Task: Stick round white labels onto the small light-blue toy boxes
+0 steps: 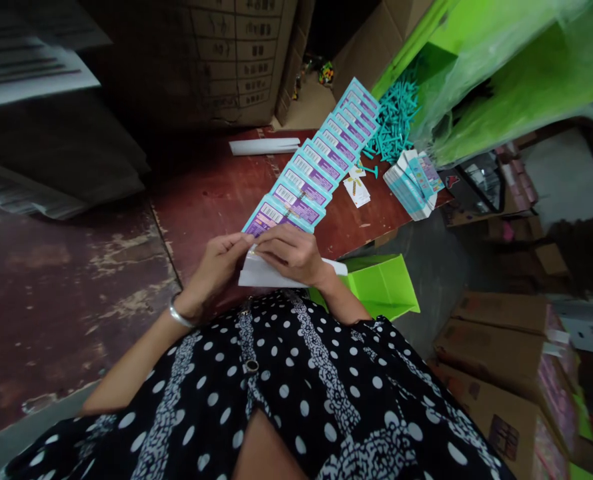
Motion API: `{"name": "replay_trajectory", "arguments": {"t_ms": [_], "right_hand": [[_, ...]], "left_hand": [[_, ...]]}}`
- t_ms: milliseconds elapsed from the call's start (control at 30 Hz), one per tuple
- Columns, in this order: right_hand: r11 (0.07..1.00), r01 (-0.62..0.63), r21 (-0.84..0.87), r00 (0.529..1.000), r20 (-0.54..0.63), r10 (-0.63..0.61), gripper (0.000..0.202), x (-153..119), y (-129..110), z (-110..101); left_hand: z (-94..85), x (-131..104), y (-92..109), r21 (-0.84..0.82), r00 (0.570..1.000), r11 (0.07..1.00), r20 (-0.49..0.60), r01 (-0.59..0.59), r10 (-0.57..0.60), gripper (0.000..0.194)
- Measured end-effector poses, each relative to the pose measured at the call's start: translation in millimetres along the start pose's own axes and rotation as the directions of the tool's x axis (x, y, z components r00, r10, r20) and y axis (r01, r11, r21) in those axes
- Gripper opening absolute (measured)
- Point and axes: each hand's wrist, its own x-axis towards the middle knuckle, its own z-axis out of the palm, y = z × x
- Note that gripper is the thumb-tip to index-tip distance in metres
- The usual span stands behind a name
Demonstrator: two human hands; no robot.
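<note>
Overlapping teal and purple cards (316,170) with barcodes lie in a long slanting row on the red table. At the near end of this row, my left hand (219,263) pinches with thumb and forefinger by the corner of the nearest card; what it grips is too small to make out. My right hand (293,255) has its fingers bent together over a white paper sheet (259,273) near the table's front edge, close to my left fingertips. Whatever is under those right fingers is hidden.
Teal plastic pieces (396,117) are heaped at the back right, beside a stack of small boxes (412,187) and white cards (357,191). A folded white paper (263,147) lies behind. A green bin (389,287) stands at the right, with cartons (496,340) beyond.
</note>
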Motion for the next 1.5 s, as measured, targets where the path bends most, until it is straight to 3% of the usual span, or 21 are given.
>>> {"name": "replay_trajectory", "arguments": {"t_ms": [67, 100, 200, 233, 300, 433, 633, 733, 867, 933, 1000, 1067, 1133, 1200, 1267, 1333, 1433, 1500], "right_hand": [[0.991, -0.103, 0.086, 0.986, -0.119, 0.113, 0.019, 0.0, 5.1, -10.2], [0.973, -0.194, 0.122, 0.955, -0.201, 0.216, 0.019, 1.2, 11.7, -17.5], [0.875, -0.423, 0.238, 0.77, -0.415, 0.485, 0.02, 8.4, 49.0, -40.8], [0.853, -0.447, 0.27, 0.729, -0.442, 0.522, 0.019, 11.3, 64.8, -46.9], [0.83, -0.479, 0.287, 0.701, -0.443, 0.558, 0.02, 17.1, 94.6, -54.4], [0.809, -0.541, 0.228, 0.708, -0.395, 0.585, 0.022, 25.6, 124.6, -54.2], [0.789, -0.6, 0.132, 0.713, -0.359, 0.603, 0.012, 32.8, 126.8, -48.9], [0.792, -0.61, 0.028, 0.74, -0.336, 0.582, 0.005, 33.7, 126.3, -49.1], [0.835, -0.541, -0.101, 0.796, -0.381, 0.47, 0.04, 24.8, 98.4, -59.2], [0.888, -0.456, -0.054, 0.86, -0.283, 0.424, 0.046, 15.0, 69.4, -69.9], [0.936, -0.352, 0.015, 0.935, -0.039, 0.352, 0.045, 3.1, 37.8, -81.4], [0.965, -0.261, 0.001, 0.949, 0.181, 0.257, 0.041, -8.5, 11.9, -90.0], [0.973, -0.215, -0.08, 0.939, 0.255, 0.229, 0.022, -17.7, -2.6, -94.0], [0.963, -0.224, -0.148, 0.945, 0.21, 0.252, 0.016, -23.1, -6.0, -94.5], [0.954, -0.238, -0.18, 0.958, 0.118, 0.261, 0.02, -24.6, -3.2, -93.5], [0.953, -0.22, -0.207, 0.97, 0.06, 0.237, 0.019, -23.4, -0.8, -92.4], [0.97, -0.128, -0.206, 0.988, 0.055, 0.142, 0.019, -19.8, -3.7, -92.6], [0.99, -0.069, -0.125, 0.998, -0.01, 0.069, 0.014, -18.8, -4.8, -95.4]], "left_hand": [[-4.0, 4.3, -2.8, 0.041, 1.0, 0.999, -0.002, -0.005, 0.005, 0.055], [-6.3, 6.6, -4.7, 0.074, 1.0, 0.997, -0.01, -0.019, 0.02, 0.058], [-11.5, 11.3, -11.6, 0.193, 0.997, 0.978, -0.01, -0.073, 0.077, 0.062], [-12.3, 11.9, -13.6, 0.231, 0.995, 0.969, -0.007, -0.092, 0.096, 0.061], [-12.8, 11.8, -16.7, 0.299, 0.993, 0.947, 0.006, -0.116, 0.12, 0.059], [-12.3, 10.4, -18.3, 0.365, 0.99, 0.921, 0.031, -0.139, 0.138, 0.056], [-12.2, 11.0, -16.2, 0.373, 0.988, 0.915, 0.039, -0.152, 0.148, 0.054], [-11.7, 10.9, -14.0, 0.378, 0.986, 0.912, 0.034, -0.162, 0.161, 0.053], [-15.1, 5.9, -6.1, 0.388, 0.973, 0.896, 0.004, -0.216, 0.233, 0.048], [-19.0, 0.2, -0.2, 0.389, 0.954, 0.884, -0.039, -0.26, 0.298, 0.044], [-23.2, -7.0, 5.9, 0.385, 0.921, 0.867, -0.096, -0.315, 0.377, 0.042], [-27.1, -14.3, 11.8, 0.377, 0.88, 0.852, -0.163, -0.362, 0.446, 0.042], [-31.1, -20.0, 17.7, 0.358, 0.85, 0.845, -0.204, -0.397, 0.486, 0.042], [-36.2, -23.1, 24.9, 0.299, 0.865, 0.858, -0.158, -0.417, 0.476, 0.039], [-42.2, -24.5, 34.5, 0.236, 0.904, 0.881, -0.02, -0.411, 0.427, 0.043], [-47.3, -25.7, 46.2, 0.249, 0.915, 0.881, 0.125, -0.403, 0.383, 0.049], [-48.1, -27.5, 62.9, 0.401, 0.885, 0.79, 0.253, -0.464, 0.391, 0.042], [-44.2, -23.3, 71.1, 0.478, 0.849, 0.703, 0.272, -0.527, 0.452, 0.027]]}}
